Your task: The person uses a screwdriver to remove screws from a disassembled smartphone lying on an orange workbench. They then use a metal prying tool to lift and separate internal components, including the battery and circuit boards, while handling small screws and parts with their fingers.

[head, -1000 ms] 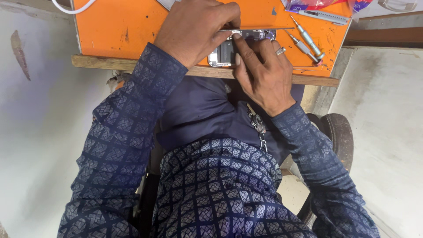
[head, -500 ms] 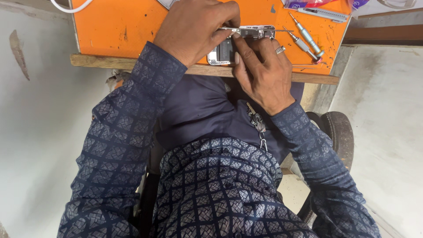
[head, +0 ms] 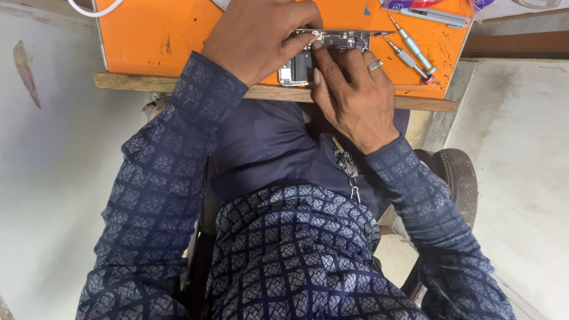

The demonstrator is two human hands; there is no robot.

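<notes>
Both hands stayed clamped on the opened phone (head: 308, 56)

Against the orange mat (head: 178, 35), nothing had shifted: left hand (head: 261, 35) gripped the phone's left side, right hand (head: 352, 89) pinched its near edge; two screwdrivers (head: 412, 50) lay just right.

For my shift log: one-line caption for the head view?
Left hand and right hand press on an opened phone on an orange mat, screwdrivers alongside.

Opened phone (head: 308, 56) mostly hidden under hands; white cable (head: 89, 10) cropped.
</notes>
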